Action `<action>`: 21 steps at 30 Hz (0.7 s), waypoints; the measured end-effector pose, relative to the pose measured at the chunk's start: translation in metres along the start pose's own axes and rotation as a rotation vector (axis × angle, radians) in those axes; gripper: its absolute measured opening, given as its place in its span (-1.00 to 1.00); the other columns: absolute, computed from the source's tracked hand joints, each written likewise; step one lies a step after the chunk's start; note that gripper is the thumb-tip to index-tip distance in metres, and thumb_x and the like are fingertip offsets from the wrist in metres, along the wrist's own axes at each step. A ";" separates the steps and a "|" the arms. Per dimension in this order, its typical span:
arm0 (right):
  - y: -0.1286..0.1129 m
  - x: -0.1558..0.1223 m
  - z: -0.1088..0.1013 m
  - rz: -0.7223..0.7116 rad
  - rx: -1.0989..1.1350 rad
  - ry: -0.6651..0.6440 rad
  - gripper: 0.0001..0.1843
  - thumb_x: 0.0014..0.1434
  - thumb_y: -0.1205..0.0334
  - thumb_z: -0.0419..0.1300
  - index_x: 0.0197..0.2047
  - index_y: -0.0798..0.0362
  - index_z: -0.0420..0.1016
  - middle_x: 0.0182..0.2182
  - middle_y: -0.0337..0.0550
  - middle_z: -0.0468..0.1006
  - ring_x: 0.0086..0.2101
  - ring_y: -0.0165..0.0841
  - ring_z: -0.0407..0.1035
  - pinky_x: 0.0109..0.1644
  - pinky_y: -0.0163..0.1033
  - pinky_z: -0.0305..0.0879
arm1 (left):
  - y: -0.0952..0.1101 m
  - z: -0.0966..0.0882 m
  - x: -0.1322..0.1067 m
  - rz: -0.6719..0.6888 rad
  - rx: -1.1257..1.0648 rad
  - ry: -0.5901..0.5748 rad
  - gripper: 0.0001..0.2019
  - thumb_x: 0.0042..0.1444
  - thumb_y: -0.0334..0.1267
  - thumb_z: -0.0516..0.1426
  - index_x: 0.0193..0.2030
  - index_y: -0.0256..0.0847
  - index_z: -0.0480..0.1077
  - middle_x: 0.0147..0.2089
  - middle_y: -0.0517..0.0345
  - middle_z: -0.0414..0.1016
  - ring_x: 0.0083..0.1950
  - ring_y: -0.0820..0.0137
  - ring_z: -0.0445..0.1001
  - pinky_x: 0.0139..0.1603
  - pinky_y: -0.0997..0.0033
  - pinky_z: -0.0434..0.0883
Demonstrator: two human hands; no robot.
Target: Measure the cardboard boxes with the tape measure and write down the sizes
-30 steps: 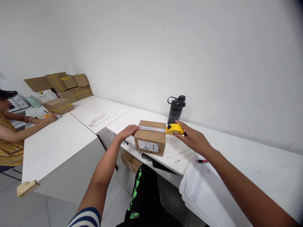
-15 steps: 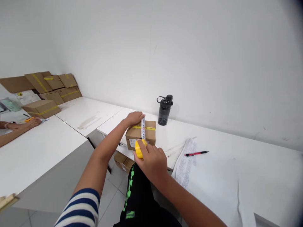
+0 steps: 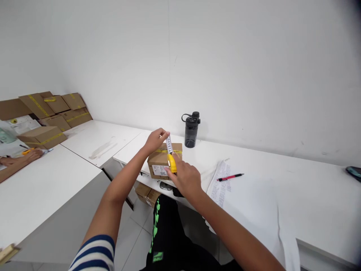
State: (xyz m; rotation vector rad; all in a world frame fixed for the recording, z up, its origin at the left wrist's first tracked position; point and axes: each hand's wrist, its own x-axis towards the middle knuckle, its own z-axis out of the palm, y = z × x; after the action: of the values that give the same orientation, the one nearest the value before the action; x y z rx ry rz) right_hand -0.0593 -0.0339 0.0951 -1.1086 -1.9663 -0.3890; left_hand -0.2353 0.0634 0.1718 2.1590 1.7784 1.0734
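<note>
A small brown cardboard box (image 3: 154,160) with yellow tape and a white label sits at the near edge of the white table. Over its top runs the white blade (image 3: 169,144) of a tape measure. My left hand (image 3: 156,139) pinches the blade's end above the far side of the box. Closed around the yellow tape measure case (image 3: 172,163) is my right hand (image 3: 187,178), close to the box's near right side. The right fingers partly hide the box.
A dark bottle (image 3: 191,130) stands behind the box. Right of it lie paper sheets (image 3: 248,203) and a red-black pen (image 3: 230,177). Stacked cardboard boxes (image 3: 53,122) are at the far left, near another person's hand (image 3: 34,154). A dark object (image 3: 354,173) lies at the right edge.
My right hand has brought the tape measure case up toward my left hand, and less blade shows between them. The left hand has lifted slightly. My view has shifted to the right.
</note>
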 end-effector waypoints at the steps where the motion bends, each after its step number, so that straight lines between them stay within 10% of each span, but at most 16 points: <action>1: 0.008 0.000 0.000 0.011 -0.010 0.023 -0.45 0.31 -0.04 0.07 0.25 0.10 0.30 -0.38 -0.10 0.60 -0.45 -0.29 0.45 -0.39 -0.23 0.20 | 0.006 -0.003 -0.005 -0.005 -0.079 0.033 -0.61 0.21 0.13 0.01 -0.28 -0.18 0.37 -0.24 0.13 0.52 -0.22 0.36 0.44 -0.19 0.38 0.34; 9: 0.051 0.000 0.002 0.271 0.403 -0.053 -0.40 0.32 0.06 0.05 0.38 -0.07 0.11 0.00 -0.01 0.52 -0.14 -0.20 0.47 -0.21 -0.19 0.40 | 0.025 0.010 -0.054 0.030 -0.116 -0.284 -0.38 0.29 0.20 -0.21 0.24 -0.17 0.26 0.36 -0.06 0.25 0.37 0.17 0.20 0.32 0.19 0.16; 13: 0.061 0.003 0.011 0.529 0.816 -0.066 -0.30 0.20 -0.03 0.15 0.36 -0.08 0.11 0.19 0.02 0.36 -0.02 -0.16 0.43 -0.11 -0.08 0.46 | -0.015 -0.011 -0.066 -0.035 -0.041 -0.220 -0.24 0.17 0.32 -0.09 0.31 -0.21 0.23 0.46 -0.10 0.06 0.48 0.06 -0.02 0.43 0.08 -0.05; 17: 0.061 0.015 0.020 0.815 1.131 -0.153 -0.12 0.07 -0.09 0.26 0.36 -0.04 0.01 0.05 0.03 0.43 -0.27 -0.25 0.50 -0.38 -0.18 0.46 | -0.070 -0.028 -0.090 -0.246 -0.478 -0.054 -0.19 0.15 0.40 -0.26 0.25 -0.14 0.29 0.28 -0.05 0.38 0.26 0.13 0.37 0.21 0.18 0.32; 21: 0.045 0.033 0.029 0.846 1.281 -0.230 -0.17 0.01 -0.15 0.29 0.25 -0.05 0.11 -0.01 -0.08 0.46 -0.37 -0.34 0.49 -0.49 -0.29 0.37 | -0.101 -0.003 -0.117 -0.438 -0.820 0.059 -0.07 0.10 0.44 -0.44 0.11 -0.20 0.38 -0.03 -0.10 0.60 0.01 0.14 0.54 -0.02 0.16 0.46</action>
State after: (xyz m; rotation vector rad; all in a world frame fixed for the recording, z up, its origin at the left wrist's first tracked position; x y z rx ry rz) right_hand -0.0463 0.0276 0.0977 -0.9333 -1.2479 1.3026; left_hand -0.3230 -0.0146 0.0708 1.2055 1.3647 1.4078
